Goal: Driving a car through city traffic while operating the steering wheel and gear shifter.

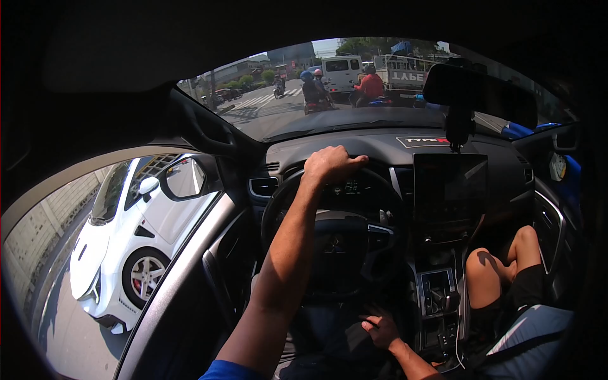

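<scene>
My left hand (332, 164) lies over the top of the black steering wheel (268, 213), its fingers curled over the rim and its thumb pointing right. The instrument cluster (351, 188) shows lit marks behind the wheel. Low in the view, my right hand (381, 328) rests by my dark-clothed lap, fingers somewhat spread and holding nothing. To its right stands the gear selector (446, 300) on the centre console. A large dark display (450, 187) is mounted above that console.
A passenger's bare knees (484, 273) are at the right. Through the windscreen appear a white van (342, 71), a truck (403, 76) and riders on motorcycles (368, 90). A white car (156, 209) stands close outside the left window, beside a concrete wall (42, 228).
</scene>
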Action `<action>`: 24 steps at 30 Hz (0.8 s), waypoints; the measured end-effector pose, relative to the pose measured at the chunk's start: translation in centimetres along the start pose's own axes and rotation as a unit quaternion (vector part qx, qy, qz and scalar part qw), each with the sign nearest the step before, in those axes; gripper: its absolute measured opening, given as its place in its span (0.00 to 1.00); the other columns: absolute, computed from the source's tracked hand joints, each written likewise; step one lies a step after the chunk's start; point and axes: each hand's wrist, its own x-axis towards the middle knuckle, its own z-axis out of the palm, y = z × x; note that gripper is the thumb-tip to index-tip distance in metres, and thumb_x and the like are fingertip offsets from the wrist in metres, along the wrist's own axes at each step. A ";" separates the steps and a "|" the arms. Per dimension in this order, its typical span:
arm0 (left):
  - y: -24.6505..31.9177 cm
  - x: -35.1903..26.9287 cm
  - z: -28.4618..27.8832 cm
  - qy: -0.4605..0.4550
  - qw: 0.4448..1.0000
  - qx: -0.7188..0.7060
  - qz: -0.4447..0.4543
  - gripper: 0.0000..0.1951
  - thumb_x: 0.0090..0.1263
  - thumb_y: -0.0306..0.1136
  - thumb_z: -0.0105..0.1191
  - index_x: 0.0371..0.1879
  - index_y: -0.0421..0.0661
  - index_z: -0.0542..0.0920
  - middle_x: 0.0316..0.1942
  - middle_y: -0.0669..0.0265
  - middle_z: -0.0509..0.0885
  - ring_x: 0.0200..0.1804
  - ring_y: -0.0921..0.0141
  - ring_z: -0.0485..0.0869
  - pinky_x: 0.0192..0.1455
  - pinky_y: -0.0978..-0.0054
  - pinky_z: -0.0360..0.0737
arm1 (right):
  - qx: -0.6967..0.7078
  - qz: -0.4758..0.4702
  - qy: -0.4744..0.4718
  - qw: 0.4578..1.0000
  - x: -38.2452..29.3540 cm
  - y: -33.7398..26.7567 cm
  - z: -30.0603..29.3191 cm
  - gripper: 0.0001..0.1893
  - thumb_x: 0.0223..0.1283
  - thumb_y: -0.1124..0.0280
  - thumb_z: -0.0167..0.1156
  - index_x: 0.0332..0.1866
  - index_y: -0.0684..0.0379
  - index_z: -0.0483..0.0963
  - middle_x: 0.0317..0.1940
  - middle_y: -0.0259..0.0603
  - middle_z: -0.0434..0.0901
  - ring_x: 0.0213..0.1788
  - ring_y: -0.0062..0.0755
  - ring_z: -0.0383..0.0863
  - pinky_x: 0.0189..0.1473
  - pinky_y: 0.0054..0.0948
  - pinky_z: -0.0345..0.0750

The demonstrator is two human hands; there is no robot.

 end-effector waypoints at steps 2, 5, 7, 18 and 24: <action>0.0 0.0 0.1 -0.001 1.000 -0.002 -0.003 0.42 0.76 0.77 0.50 0.46 0.42 0.95 0.44 0.49 0.95 0.54 0.51 0.94 0.60 0.51 0.88 | 0.003 0.004 -0.001 1.000 -0.1 -0.1 0.0 0.17 0.75 0.56 0.66 0.60 0.50 0.90 0.76 0.47 0.81 0.83 0.56 0.70 0.85 0.49 0.63; 0.1 0.0 -0.1 -0.009 1.000 -0.009 -0.003 0.42 0.76 0.77 0.50 0.43 0.42 0.95 0.41 0.50 0.95 0.52 0.52 0.94 0.59 0.52 0.88 | 0.002 0.007 -0.003 1.000 0.0 -0.2 -0.1 0.17 0.75 0.55 0.65 0.60 0.50 0.90 0.76 0.47 0.81 0.83 0.56 0.70 0.85 0.50 0.62; 0.1 0.0 0.0 -0.008 1.000 -0.006 -0.004 0.42 0.76 0.77 0.50 0.42 0.42 0.95 0.40 0.51 0.95 0.51 0.53 0.95 0.59 0.53 0.88 | -0.002 0.007 -0.004 1.000 0.0 -0.5 -0.2 0.17 0.76 0.55 0.65 0.60 0.50 0.90 0.76 0.47 0.80 0.83 0.56 0.69 0.85 0.50 0.62; -0.5 0.8 0.4 -0.004 1.000 -0.018 -0.002 0.44 0.73 0.81 0.50 0.31 0.45 0.93 0.26 0.57 0.91 0.37 0.60 0.95 0.46 0.58 0.88 | 0.007 0.004 -0.002 1.000 0.1 -0.8 -0.4 0.18 0.75 0.55 0.64 0.59 0.52 0.91 0.75 0.49 0.82 0.82 0.58 0.71 0.85 0.51 0.63; -0.8 1.1 0.9 0.011 1.000 -0.007 -0.003 0.44 0.73 0.82 0.49 0.30 0.46 0.93 0.25 0.59 0.91 0.36 0.62 0.95 0.45 0.59 0.88 | 0.002 0.007 -0.003 1.000 0.2 -1.2 -0.6 0.18 0.75 0.56 0.65 0.59 0.52 0.91 0.75 0.49 0.82 0.82 0.58 0.71 0.84 0.50 0.64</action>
